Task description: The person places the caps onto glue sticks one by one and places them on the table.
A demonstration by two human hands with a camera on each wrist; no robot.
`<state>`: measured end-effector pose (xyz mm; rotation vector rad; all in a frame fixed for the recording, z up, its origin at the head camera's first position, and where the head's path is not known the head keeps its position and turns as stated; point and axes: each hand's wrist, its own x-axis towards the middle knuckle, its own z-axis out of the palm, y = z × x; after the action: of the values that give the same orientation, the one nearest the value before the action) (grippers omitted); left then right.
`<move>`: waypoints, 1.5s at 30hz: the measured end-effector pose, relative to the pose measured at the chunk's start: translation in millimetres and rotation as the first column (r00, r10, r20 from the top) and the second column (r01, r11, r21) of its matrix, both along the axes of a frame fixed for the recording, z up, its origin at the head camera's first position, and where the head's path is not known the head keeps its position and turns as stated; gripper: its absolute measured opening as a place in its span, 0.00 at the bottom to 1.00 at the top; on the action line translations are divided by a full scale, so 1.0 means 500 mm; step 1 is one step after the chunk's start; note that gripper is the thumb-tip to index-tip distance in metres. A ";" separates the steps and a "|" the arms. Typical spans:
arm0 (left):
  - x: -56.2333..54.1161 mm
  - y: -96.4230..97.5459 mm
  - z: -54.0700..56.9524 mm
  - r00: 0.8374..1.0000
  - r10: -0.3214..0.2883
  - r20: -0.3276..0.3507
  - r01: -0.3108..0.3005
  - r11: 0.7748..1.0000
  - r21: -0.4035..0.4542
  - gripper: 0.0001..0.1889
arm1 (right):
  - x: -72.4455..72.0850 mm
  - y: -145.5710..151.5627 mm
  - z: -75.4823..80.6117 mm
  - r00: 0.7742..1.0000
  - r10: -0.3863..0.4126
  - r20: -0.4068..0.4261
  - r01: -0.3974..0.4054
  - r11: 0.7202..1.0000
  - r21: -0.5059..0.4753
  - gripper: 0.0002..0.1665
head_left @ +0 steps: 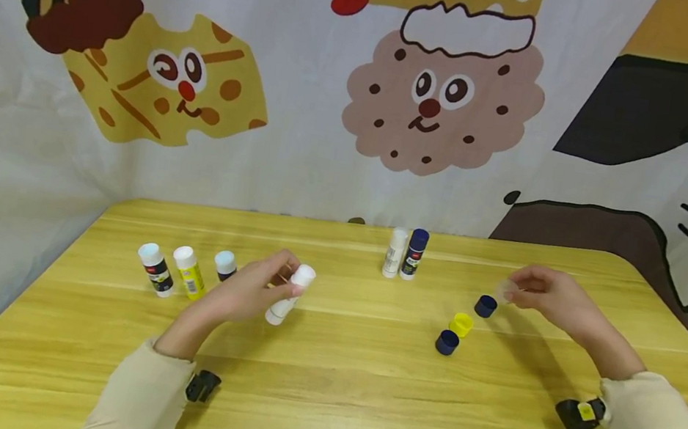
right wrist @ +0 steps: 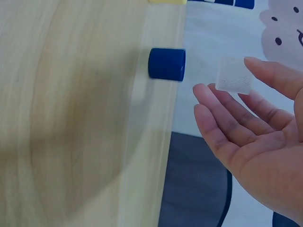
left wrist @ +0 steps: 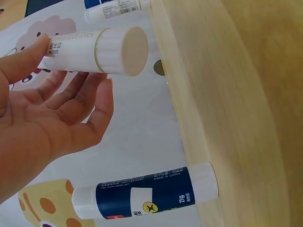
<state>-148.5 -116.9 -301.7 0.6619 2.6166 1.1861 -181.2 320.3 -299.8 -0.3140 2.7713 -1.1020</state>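
Observation:
My left hand (head_left: 247,290) grips a white glue stick (head_left: 281,309) between thumb and fingers, tilted and raised off the table; its base faces the camera in the left wrist view. Close by, a navy glue stick (left wrist: 147,193) stands on the table, partly hidden by that hand in the head view. At the right, my right hand (head_left: 550,299) pinches a translucent whitish cap (right wrist: 233,78) by thumb and fingertips, above the tabletop. Just beside it lies a navy cap (head_left: 486,307), followed by a yellow cap (head_left: 461,325) and another navy cap (head_left: 447,343).
Further left stand a navy glue stick (head_left: 155,269) and a yellow glue stick (head_left: 189,273), both with white tops. Near the back edge are a white glue stick (head_left: 394,253) and a navy one (head_left: 414,255) with its cap on. A printed curtain (head_left: 304,127) hangs behind the wooden table (head_left: 316,403).

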 end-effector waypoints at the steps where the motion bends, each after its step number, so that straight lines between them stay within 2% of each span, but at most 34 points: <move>1: 0.000 0.000 0.000 1.000 0.000 0.005 0.000 1.000 -0.001 0.09 | 0.001 -0.004 0.002 1.000 0.002 -0.008 -0.002 1.000 0.004 0.25; 5: -0.001 0.000 -0.001 1.000 -0.003 0.022 0.004 1.000 -0.006 0.09 | 0.003 -0.021 0.008 0.999 0.018 -0.032 -0.018 1.000 0.007 0.23; 9: -0.001 0.000 -0.002 0.999 -0.010 0.032 0.010 1.000 -0.001 0.09 | 0.007 -0.040 0.015 0.999 0.041 -0.037 -0.042 0.999 -0.032 0.21; 23: 0.000 0.003 -0.005 0.999 -0.026 0.019 0.026 1.000 0.001 0.10 | 0.018 -0.108 0.030 0.995 0.096 -0.028 -0.099 0.985 -0.141 0.20; 37: 0.006 0.010 0.000 0.999 -0.052 0.004 0.052 0.999 0.010 0.10 | 0.022 -0.168 0.031 0.981 0.157 -0.115 -0.172 0.976 -0.133 0.16; 45: 0.010 0.016 0.002 0.998 -0.067 0.001 0.067 0.998 0.018 0.10 | 0.020 -0.212 0.028 0.967 0.219 -0.132 -0.237 0.961 -0.143 0.13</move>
<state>-143.4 -108.8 -300.5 0.7461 2.5642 1.1915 -171.3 214.1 -285.9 -0.7191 2.6597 -1.2799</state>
